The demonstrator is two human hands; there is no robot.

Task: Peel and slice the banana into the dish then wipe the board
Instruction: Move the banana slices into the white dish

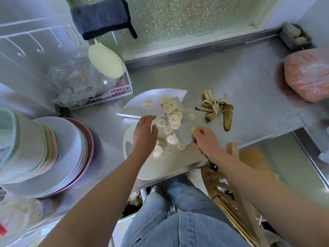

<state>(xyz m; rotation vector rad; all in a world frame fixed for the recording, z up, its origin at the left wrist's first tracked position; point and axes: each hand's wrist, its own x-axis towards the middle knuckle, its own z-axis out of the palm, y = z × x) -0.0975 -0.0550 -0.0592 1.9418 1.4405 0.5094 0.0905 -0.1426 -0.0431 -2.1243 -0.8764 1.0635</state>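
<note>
White dish (140,102) holding banana slices (148,103), right hand (206,139) gripping knife (183,134), left hand (144,138) spread

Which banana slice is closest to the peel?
The lone slice just right of the cleaver, toward the peel; all others lie on the blade, left of it, or in the dish.

Shiny metal counter (240,77) across middle. Big stack of plates (58,157) at left, grey on top, dark red at bottom. Pile of pastel bowls (26,148) sits on plates. Wire basket (122,91) behind, stuffed with clear plastic bags (74,81). Pale green round paddle (106,61) above basket. Dark fuzzy towel (101,18) hangs over paddle handle. White hooks (21,50) on left wall. Sparkly wall (187,18) at back. Pink bag (309,75) on counter, far right. Small grey tray (293,37) with pale lumps in back right corner. Wooden chair (231,189) by counter's near edge.
</note>
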